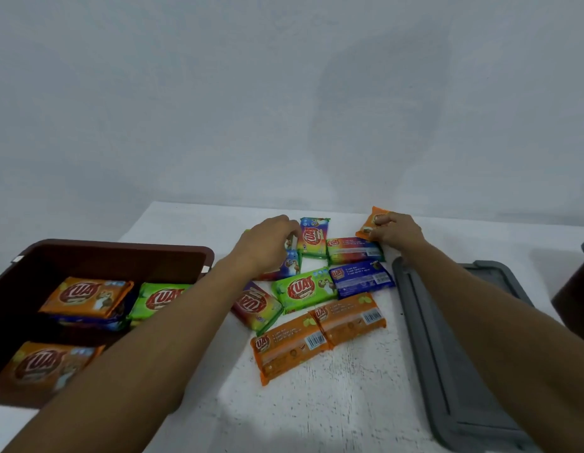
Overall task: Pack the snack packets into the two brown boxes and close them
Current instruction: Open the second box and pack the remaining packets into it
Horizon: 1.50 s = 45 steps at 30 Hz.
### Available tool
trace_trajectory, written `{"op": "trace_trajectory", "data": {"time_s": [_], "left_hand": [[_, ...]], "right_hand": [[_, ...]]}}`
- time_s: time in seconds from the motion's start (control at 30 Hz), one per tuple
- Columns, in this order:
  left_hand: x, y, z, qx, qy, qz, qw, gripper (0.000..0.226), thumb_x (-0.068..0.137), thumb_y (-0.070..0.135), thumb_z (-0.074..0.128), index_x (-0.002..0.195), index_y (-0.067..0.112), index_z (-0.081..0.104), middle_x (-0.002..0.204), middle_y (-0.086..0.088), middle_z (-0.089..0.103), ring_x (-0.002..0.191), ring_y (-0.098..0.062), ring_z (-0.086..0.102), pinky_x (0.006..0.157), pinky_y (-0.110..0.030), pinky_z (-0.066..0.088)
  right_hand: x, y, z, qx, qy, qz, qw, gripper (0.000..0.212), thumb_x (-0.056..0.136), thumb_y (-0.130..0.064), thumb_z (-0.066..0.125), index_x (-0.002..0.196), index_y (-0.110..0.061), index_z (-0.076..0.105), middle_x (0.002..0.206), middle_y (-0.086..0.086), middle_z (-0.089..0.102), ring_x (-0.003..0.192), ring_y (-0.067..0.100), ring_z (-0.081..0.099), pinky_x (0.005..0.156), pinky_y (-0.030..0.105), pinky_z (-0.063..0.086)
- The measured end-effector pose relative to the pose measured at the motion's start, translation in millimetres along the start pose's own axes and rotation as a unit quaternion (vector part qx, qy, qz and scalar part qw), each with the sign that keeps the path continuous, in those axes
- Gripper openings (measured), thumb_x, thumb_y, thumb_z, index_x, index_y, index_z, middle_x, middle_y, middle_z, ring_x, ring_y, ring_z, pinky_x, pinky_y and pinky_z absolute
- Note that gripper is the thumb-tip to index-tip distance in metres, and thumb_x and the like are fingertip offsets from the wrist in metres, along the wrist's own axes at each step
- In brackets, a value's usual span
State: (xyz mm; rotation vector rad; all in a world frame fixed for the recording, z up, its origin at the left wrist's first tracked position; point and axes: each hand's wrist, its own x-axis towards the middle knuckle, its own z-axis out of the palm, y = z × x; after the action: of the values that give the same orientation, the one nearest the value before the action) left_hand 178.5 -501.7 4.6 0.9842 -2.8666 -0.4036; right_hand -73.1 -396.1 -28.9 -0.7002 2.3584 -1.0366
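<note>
An open brown box (pixel 120 253) stands at the left with several snack packets inside, orange (pixel 84 297) and green (pixel 159 297) ones among them. Several more packets lie in a loose pile at mid-table, such as a green one (pixel 302 289) and two orange ones (pixel 316 338) face down. My left hand (pixel 267 243) reaches over the pile and curls its fingers on a blue-rainbow packet (pixel 289 268). My right hand (pixel 395 232) pinches a small orange packet (pixel 369 225), tilted up at the far side. A second brown box (pixel 571 295) shows only at the right edge.
A grey lid (pixel 447 338) lies flat on the white table (pixel 316 403) to the right of the pile, under my right forearm. A pale wall rises right behind the table's far edge.
</note>
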Motion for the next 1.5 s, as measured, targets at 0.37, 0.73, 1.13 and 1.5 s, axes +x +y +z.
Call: {"op": "trace_trajectory", "data": {"time_s": [0.37,0.73,1.13,1.5], "left_hand": [[0.8,-12.9,-8.0,-0.069,0.021,-0.031,0.997,0.039,0.089,-0.004,0.048,0.121,0.015,0.059,0.119,-0.005,0.059,0.107,-0.024,0.056,0.091,-0.045,0.049],[-14.6,20.0,31.5,0.171,-0.188,0.07,0.965,0.05,0.093,0.048,0.052,0.122,0.007,0.054,0.143,-0.012,0.029,0.132,-0.031,0.027,0.103,-0.05,0.039],[-21.3,33.5,10.4,-0.033,-0.201,0.066,0.977,0.046,0.091,0.016,0.064,0.13,0.016,0.041,0.111,-0.003,0.054,0.09,-0.017,0.052,0.071,-0.029,0.041],[-39.6,9.7,-77.1,-0.314,-0.095,0.011,0.945,0.023,0.09,0.019,0.06,0.113,0.023,0.055,0.102,-0.006,0.068,0.082,-0.021,0.068,0.067,-0.034,0.053]], "right_hand": [[-18.0,-3.2,-0.8,0.308,0.049,0.038,0.949,0.047,0.085,-0.003,0.069,0.12,-0.019,0.043,0.11,0.013,0.062,0.094,0.026,0.068,0.077,0.04,0.059],[-74.5,15.3,-2.6,0.294,-0.097,0.041,0.95,0.018,0.088,-0.002,0.06,0.106,-0.004,0.06,0.099,0.017,0.067,0.084,0.028,0.067,0.066,0.039,0.057],[-116.6,21.1,-24.3,0.303,-0.054,-0.002,0.951,0.035,0.09,-0.001,0.062,0.118,-0.017,0.049,0.101,0.016,0.067,0.082,0.025,0.07,0.056,0.035,0.056],[-153.3,-23.8,-20.6,0.322,-0.007,-0.027,0.946,0.031,0.087,-0.002,0.062,0.113,-0.017,0.056,0.1,0.015,0.064,0.08,0.027,0.07,0.06,0.04,0.061]]}}
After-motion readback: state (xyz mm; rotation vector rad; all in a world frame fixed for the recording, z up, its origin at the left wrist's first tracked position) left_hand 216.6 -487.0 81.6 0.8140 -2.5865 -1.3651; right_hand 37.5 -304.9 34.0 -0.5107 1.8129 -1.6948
